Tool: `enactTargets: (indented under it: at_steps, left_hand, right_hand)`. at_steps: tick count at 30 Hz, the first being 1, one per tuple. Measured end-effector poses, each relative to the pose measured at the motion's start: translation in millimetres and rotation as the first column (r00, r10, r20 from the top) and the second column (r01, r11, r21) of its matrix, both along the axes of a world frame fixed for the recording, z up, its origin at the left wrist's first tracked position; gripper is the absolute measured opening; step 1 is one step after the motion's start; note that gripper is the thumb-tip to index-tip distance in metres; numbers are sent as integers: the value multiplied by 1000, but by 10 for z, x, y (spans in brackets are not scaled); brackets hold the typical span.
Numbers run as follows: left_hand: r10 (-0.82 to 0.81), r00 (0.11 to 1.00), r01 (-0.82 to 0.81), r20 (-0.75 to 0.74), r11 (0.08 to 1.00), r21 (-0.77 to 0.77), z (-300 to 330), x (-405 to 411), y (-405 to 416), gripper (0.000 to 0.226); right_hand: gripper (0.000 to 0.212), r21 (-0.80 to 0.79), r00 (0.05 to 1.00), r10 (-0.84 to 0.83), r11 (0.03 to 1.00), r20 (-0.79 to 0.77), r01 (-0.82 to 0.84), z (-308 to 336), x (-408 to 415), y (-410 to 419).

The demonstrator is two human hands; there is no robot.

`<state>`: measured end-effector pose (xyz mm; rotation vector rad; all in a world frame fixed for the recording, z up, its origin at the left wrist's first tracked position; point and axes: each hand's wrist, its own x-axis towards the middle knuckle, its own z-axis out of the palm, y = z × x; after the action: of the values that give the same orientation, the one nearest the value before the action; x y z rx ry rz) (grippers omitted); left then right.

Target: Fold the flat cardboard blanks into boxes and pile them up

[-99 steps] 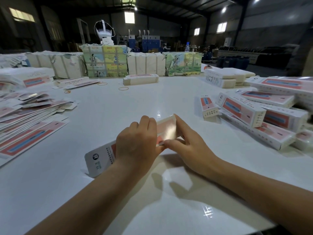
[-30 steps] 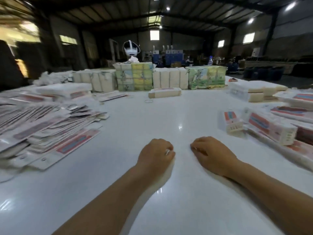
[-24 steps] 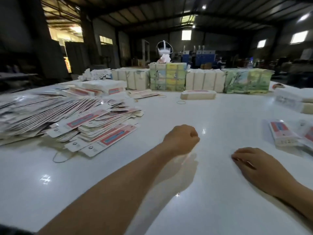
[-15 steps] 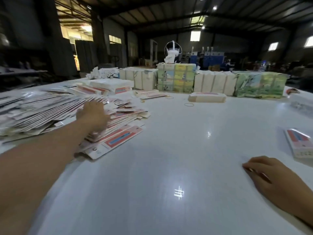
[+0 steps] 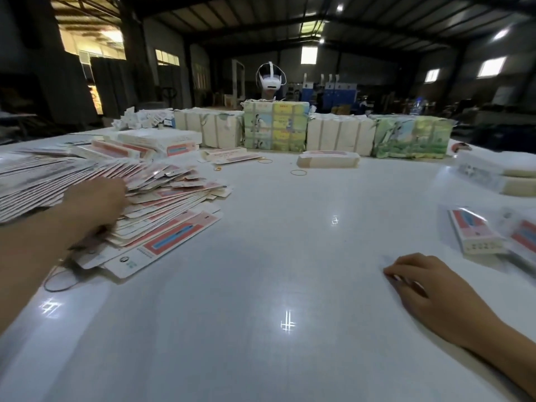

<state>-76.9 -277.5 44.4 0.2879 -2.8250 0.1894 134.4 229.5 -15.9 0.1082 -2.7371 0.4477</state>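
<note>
— Where were the flat blanks point(image 5: 162, 210)?
— Fanned in a heap at the table's point(image 5: 261, 285) left, the left hand point(image 5: 95, 198) lying on them (blurred, so its grip couldn't be told).
— And the right hand point(image 5: 429, 288)?
— Loosely curled, holding nothing, near a folded box point(image 5: 475, 233).

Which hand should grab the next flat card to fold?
Left. The left hand already rests on the pile of flat blanks; the right hand lies on the bare table, far from them.
</note>
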Motion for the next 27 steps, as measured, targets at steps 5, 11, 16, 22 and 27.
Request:
enactTargets:
  at_steps: [5,11,16,22,27]
  left_hand:
    - [-531,786,561,-316,828,4,10,676,1491,32]
    - [-813,576,802,-87,582,-136,-408,1486,2950,58]
    - [-826,562,821,46,551,-147,-562,1520,3116,62]
    - [-795,589,758,147,606,240,-454,1394,3123,91]
    - [-791,612,786,-31,602,142,-379,1543,3107,96]
  right_hand:
    - [22,-149,998,-19,989,-54,11,40,-35,-12]
    - [28,-977,978,-30,-67,207,204,310,13,-14]
    - [25,-984,986,-38,-75,165,161,336,62,-1]
    - [21,-991,992,110,121,61,47,263,26,18]
    - [27,-990,984,164,134,67,45,262,61,63]
